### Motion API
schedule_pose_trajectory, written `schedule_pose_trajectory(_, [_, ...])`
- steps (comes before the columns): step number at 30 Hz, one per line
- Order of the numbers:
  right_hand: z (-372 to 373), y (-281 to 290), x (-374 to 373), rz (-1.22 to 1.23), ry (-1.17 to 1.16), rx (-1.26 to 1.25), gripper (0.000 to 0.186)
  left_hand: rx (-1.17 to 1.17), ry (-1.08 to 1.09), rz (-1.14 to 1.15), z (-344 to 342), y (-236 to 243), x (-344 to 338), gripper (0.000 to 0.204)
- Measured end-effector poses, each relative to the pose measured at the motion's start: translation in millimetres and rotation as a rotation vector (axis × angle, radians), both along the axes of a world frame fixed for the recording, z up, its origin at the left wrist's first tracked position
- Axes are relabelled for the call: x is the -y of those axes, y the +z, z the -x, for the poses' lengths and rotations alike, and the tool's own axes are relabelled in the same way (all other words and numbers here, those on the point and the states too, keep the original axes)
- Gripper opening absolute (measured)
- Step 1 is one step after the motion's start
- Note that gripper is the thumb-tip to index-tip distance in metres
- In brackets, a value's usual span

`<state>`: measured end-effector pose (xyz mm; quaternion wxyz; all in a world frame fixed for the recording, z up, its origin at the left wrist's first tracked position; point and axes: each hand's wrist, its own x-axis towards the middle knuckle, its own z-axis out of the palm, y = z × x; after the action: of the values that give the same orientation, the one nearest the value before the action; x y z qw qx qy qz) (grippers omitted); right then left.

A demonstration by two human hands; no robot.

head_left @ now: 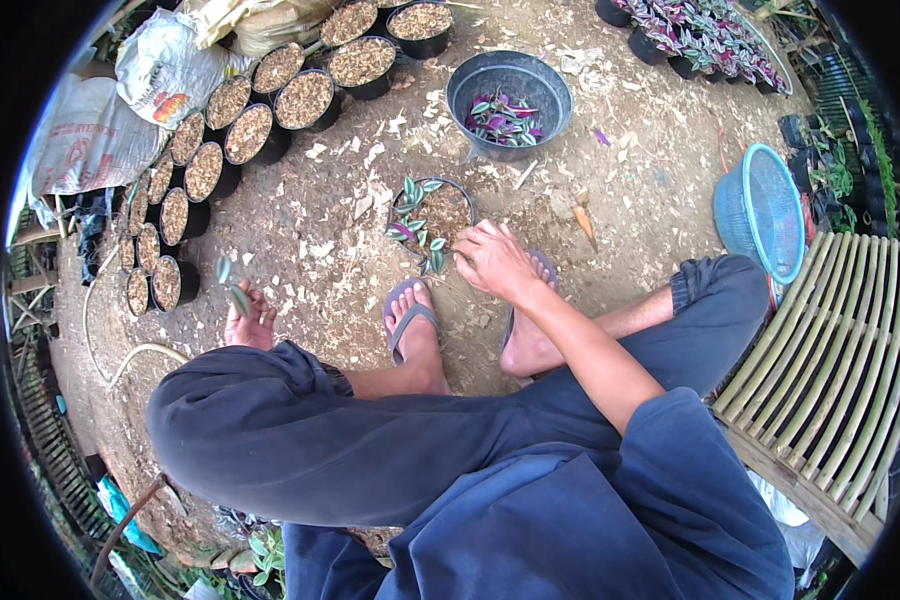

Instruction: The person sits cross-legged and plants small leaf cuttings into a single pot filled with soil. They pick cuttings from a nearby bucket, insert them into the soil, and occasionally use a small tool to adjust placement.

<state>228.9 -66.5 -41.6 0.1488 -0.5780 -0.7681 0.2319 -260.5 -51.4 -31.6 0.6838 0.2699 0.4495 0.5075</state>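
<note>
Cuttings [232, 285] pinched in left hand [250, 325]; right hand [495, 260] (fingers curled) at planted pot [432, 215], bucket [510, 95] beyond.

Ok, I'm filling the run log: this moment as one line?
left hand: holds green leafy cutting | right hand: pressing into small black soil-filled pot | grey bucket: purple cuttings inside

Right hand [492, 260] reaching forward, fingers curled down, left hand [249, 322] low beside knee, fingers pinched

Dark navy rolled-up trousers [300, 430], matching loose navy top [610, 520] with short sleeves. Grey-strapped flip-flops [410, 315] on bare feet, just below the trouser cuffs. Forearms bare.
</note>
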Motion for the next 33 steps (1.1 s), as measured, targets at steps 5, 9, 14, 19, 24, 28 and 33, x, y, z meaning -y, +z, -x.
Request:
schedule_pose_trajectory(5, [3.1, -2.8, -2.4, -0.001, 0.062, 0.068, 0.03, -0.094, 0.054, -0.015, 35.8, 43.5, -12.1, 0.049])
schedule_pose_trajectory(9, [7.0, -5.6, -3.6, 0.021, 0.085, 0.119, 0.031, -0.157, 0.099, -0.033, 65.1, 69.7, -19.5, 0.048])
schedule_pose_trajectory(14, [5.9, -4.3, -0.1, 0.024, 0.038, 0.102, 0.031, -0.227, 0.295, 0.0, 93.0, 88.4, -34.0, 0.051])
schedule_pose_trajectory(19, [-19.6, 5.2, -1.6, -0.029, -0.216, -0.141, 0.024, -0.325, 0.236, -0.147, 104.9, 131.7, -28.8, 0.042])
schedule_pose_trajectory(24, [-105.1, -9.0, -8.9, 0.295, -0.657, 0.074, 0.024, -0.567, 0.245, -0.22, 77.5, 199.0, -22.1, 0.044])
schedule_pose_trajectory(28, [-160.5, -46.2, 6.9, 0.156, -0.929, 0.349, 0.037, -0.568, 0.227, -0.382, 12.0, 234.5, -23.8, 0.038])
schedule_pose_trajectory(33, [-174.8, -86.8, 3.7, 0.424, -0.965, 0.332, 0.039, -0.687, 0.06, -0.413, -106.3, 230.7, -10.5, 0.016])
